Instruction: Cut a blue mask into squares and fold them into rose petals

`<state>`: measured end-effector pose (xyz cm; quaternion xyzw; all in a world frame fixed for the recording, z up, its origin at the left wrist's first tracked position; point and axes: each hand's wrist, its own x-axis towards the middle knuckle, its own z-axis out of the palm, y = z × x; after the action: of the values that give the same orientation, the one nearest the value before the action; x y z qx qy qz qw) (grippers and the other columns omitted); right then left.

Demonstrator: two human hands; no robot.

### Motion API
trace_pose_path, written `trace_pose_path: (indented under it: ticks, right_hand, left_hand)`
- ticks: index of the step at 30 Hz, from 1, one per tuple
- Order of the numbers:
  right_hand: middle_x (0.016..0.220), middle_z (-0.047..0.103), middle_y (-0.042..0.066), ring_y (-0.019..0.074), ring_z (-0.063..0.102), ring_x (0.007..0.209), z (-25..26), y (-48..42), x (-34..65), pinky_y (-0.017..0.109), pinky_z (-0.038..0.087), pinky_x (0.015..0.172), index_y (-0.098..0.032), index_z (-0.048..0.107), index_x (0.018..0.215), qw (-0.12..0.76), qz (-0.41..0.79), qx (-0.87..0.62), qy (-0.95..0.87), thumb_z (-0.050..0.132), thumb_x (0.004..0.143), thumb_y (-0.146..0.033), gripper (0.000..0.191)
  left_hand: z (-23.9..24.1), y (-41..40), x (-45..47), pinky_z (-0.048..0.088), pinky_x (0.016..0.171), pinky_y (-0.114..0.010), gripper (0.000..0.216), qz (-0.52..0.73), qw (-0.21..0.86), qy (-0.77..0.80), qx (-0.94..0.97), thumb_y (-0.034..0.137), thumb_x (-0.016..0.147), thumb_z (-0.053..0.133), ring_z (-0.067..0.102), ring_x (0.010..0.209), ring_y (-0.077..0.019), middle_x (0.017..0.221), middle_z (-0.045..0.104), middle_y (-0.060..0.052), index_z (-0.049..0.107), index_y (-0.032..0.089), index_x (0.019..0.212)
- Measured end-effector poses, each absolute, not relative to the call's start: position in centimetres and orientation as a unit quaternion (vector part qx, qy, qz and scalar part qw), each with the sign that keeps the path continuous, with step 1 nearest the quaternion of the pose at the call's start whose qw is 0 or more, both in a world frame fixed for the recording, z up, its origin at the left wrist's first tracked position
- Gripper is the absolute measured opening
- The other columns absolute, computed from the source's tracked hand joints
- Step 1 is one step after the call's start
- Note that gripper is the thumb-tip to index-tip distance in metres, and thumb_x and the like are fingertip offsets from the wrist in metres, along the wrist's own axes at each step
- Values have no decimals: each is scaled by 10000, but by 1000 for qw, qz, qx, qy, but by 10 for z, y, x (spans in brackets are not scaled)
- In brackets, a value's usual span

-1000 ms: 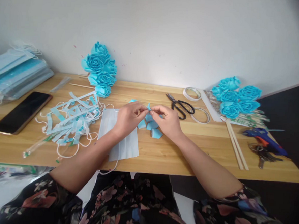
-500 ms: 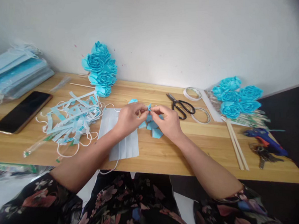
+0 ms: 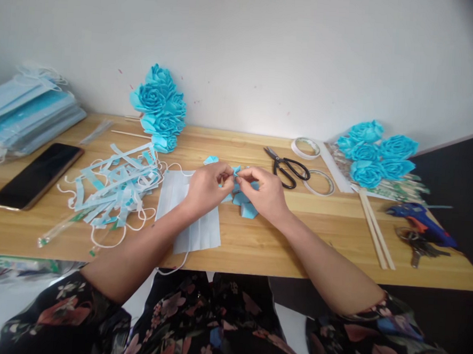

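Note:
Over the middle of the table, my left hand (image 3: 212,186) and my right hand (image 3: 262,191) meet fingertip to fingertip. Between them they pinch a small blue fabric piece (image 3: 236,170), mostly hidden by the fingers. Several cut blue fabric pieces (image 3: 249,210) lie on the wood just below and behind the hands. A flat face mask (image 3: 196,233) is spread under my left wrist, its ear loop hanging past the front edge. One more blue piece (image 3: 211,159) rests behind my left hand.
Left are a stack of masks (image 3: 32,111), a phone (image 3: 36,175), mask scraps (image 3: 118,186) and blue fabric roses (image 3: 160,105). Right are scissors (image 3: 287,168), tape rolls (image 3: 305,148), more roses (image 3: 376,153), wooden sticks (image 3: 375,228), a glue gun (image 3: 422,221) and keys (image 3: 420,247).
The fingers have shifted slightly around the small blue piece, which now tilts more to the side. The rest of the table stays as it was.

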<state>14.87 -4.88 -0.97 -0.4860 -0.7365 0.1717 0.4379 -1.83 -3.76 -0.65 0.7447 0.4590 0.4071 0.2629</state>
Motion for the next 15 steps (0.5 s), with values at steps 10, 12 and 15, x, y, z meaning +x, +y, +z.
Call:
trace_pose_path:
  ticks: [10, 12, 15]
  right_hand:
    - [770, 730, -4, 140, 661, 714, -5, -49, 149, 274, 522, 715, -212, 684, 800, 445, 197, -489, -724, 620, 819, -179, 75]
    - [775, 733, -3, 139, 663, 715, -5, -49, 149, 271, 524, 715, -211, 684, 801, 447, 197, -487, -724, 618, 817, -175, 77]
    - [780, 736, -4, 140, 666, 719, -6, -49, 149, 272, 528, 722, -214, 686, 804, 449, 199, -485, -724, 617, 818, -184, 76]
  left_hand:
    - [-6, -36, -19, 366, 585, -231, 168, 408, 256, 455, 749, 142, 788, 513, 512, 613, -102, 667, 628, 3, 680, 159, 779]
    - [-6, -36, -19, 364, 585, -233, 165, 407, 251, 459, 749, 154, 802, 521, 514, 611, -102, 663, 627, 2, 683, 157, 776]
    - [-5, -35, -19, 365, 581, -233, 169, 406, 246, 461, 750, 170, 819, 523, 513, 605, -104, 654, 625, 1, 682, 160, 762]
